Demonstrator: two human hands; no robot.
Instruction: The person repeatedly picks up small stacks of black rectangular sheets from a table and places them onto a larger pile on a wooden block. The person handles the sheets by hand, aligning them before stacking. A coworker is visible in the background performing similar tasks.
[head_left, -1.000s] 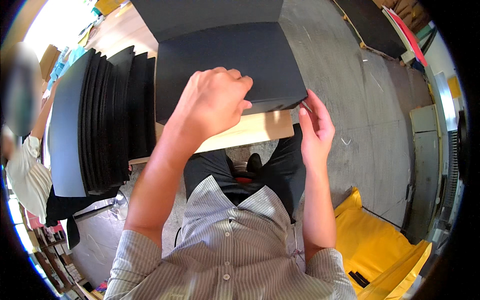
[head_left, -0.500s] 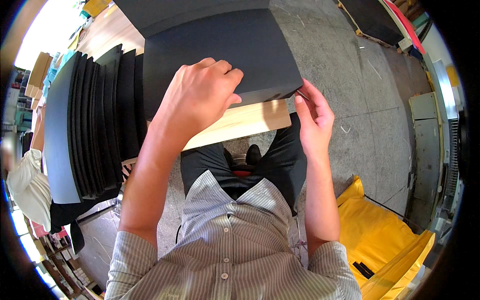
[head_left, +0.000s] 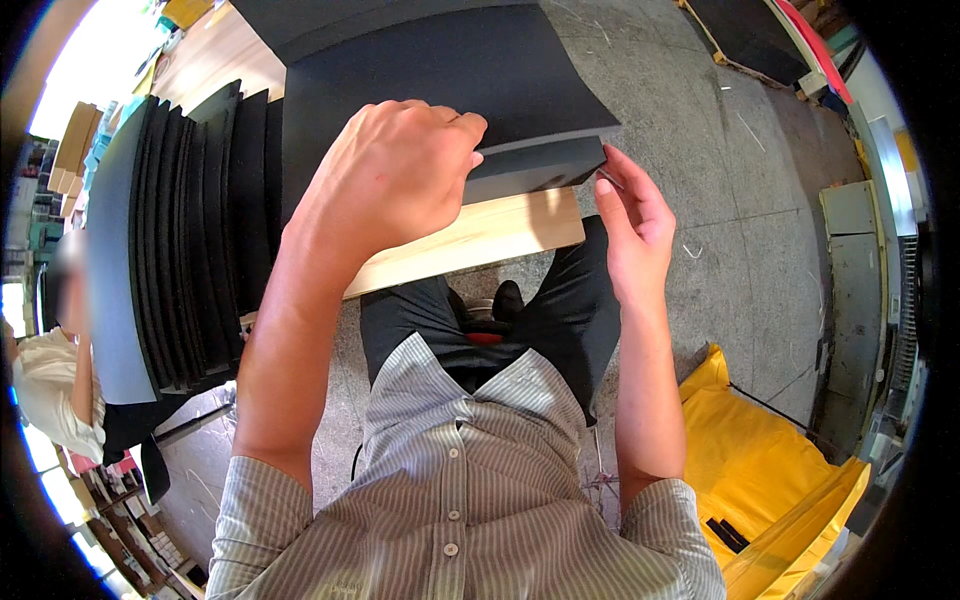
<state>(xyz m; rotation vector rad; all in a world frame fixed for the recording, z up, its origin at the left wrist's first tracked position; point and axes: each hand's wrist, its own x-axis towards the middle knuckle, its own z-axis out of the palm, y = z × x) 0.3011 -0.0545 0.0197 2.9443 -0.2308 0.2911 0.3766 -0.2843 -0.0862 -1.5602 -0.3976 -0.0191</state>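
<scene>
A black cardboard box (head_left: pixel 530 170) with a hinged lid panel (head_left: pixel 440 70) lies at the near edge of the wooden table. My left hand (head_left: pixel 395 175) is closed at the lid's near edge, with its thumb tucked under and fingertips partly hidden. The lid's front edge stands a little above the box's front wall, leaving a gap at the right. At the right front corner, my right hand (head_left: pixel 635 215) has its thumb and fingers around the box; some fingers are hidden behind it. Left of the box, several black panels or folded boxes (head_left: pixel 190 250) stand in a row.
The pale wooden table edge (head_left: pixel 520 228) shows just above my lap. Yellow sheeting (head_left: pixel 750 460) lies at the lower right, over the grey concrete floor (head_left: pixel 740 270). A co-worker in a pale top (head_left: pixel 55 390) is at the far left. A grey cabinet (head_left: pixel 850 290) stands on the right.
The lid's near edge has risen off the front wall with my left hand, opening a gap. My right hand stays at the corner. The co-worker has shifted into fuller view.
</scene>
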